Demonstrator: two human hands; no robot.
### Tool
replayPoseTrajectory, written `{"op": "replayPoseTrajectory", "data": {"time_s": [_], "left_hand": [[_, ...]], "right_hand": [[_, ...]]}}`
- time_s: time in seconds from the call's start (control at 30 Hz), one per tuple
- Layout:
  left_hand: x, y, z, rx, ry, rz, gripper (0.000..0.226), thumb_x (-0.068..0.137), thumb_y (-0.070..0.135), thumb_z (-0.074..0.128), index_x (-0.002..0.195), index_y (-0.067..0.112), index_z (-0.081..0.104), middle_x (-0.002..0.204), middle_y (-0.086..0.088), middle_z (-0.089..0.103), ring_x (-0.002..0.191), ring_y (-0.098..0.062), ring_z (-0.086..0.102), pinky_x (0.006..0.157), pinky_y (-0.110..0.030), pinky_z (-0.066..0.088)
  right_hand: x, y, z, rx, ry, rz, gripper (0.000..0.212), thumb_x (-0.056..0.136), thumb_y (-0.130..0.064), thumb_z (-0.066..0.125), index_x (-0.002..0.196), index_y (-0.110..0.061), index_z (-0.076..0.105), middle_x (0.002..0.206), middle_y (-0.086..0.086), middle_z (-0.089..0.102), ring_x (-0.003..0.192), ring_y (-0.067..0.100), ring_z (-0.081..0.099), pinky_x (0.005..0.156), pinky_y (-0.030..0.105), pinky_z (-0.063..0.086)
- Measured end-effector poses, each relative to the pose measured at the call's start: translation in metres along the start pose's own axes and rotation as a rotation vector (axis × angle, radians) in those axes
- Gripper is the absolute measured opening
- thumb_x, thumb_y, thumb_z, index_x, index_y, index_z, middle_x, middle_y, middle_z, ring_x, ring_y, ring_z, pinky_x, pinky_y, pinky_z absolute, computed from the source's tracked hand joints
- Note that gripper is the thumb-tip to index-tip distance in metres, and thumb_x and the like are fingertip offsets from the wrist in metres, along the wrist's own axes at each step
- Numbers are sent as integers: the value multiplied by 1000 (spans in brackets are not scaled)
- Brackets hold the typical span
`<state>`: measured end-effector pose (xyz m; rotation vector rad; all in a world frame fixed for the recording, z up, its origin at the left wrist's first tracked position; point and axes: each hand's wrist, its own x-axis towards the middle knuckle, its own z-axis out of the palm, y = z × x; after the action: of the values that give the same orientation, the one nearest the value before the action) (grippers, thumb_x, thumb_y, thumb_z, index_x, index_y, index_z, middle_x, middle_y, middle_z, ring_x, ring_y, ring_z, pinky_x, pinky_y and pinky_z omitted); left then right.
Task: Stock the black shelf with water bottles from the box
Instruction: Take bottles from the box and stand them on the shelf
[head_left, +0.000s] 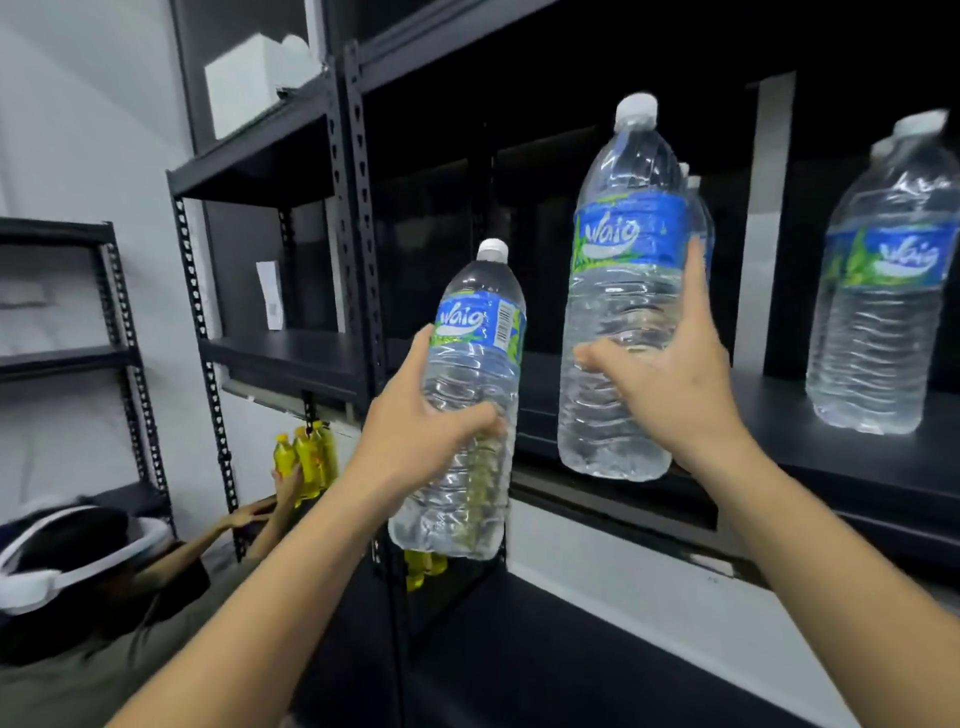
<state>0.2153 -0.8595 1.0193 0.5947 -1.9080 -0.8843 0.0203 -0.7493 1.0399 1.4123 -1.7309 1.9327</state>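
I hold two large clear water bottles with blue labels and white caps in front of the black shelf (810, 426). My left hand (415, 431) grips one bottle (467, 395) round its middle, upright, left of and below the shelf board's edge. My right hand (670, 374) grips a second bottle (623, 291), whose base hangs at the shelf board's front edge. Another bottle stands right behind it, mostly hidden. Farther right on the board stands a bottle (883, 291) with one more behind it. The box is out of view.
A second black rack (280, 171) stands to the left with a white box (249, 88) on top. Low at the left another person (93, 587) with a white headset handles yellow bottles (306, 457) on a lower shelf. A black surface lies below.
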Motion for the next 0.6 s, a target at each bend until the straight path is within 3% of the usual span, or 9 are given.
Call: {"op": "replayPoseTrajectory", "data": {"time_s": [0.07, 0.2, 0.3, 0.43, 0.6], "left_hand": [[22, -4, -1, 10, 19, 25, 73, 62, 29, 79, 129, 43, 53, 103, 7, 78, 93, -21, 75, 92, -54, 60], [60, -13, -3, -42, -1, 53, 66, 71, 15, 81, 128, 38, 56, 106, 5, 78, 95, -23, 76, 92, -52, 61], [89, -23, -5, -74, -33, 87, 67, 73, 12, 81, 129, 40, 56, 106, 3, 78, 94, -24, 77, 91, -50, 62], [134, -44, -5, -106, -74, 135, 84, 73, 12, 81, 144, 41, 47, 108, 5, 77, 92, -17, 77, 85, -40, 62], [187, -75, 3, -137, -110, 165, 112, 69, 17, 85, 160, 43, 24, 122, 14, 74, 110, -9, 72, 101, -41, 56]], "right_hand": [[21, 4, 10, -82, 29, -11, 122, 69, -39, 80, 157, -52, -3, 144, -19, 57, 115, 11, 63, 98, 35, 48], [51, 22, 36, -201, 92, -25, 124, 61, -52, 72, 153, -56, -11, 139, 1, 63, 114, 28, 66, 99, 48, 51], [61, 38, 48, -275, 119, 2, 124, 69, -46, 75, 155, -53, -13, 139, 2, 59, 113, 29, 62, 93, 43, 50], [72, 60, 65, -395, 166, 15, 122, 78, -39, 78, 160, -44, -12, 151, 3, 48, 124, 28, 55, 85, 34, 35], [87, 79, 95, -436, 205, 1, 125, 78, -39, 78, 158, -43, -17, 150, 5, 41, 117, 32, 57, 87, 42, 48]]}}
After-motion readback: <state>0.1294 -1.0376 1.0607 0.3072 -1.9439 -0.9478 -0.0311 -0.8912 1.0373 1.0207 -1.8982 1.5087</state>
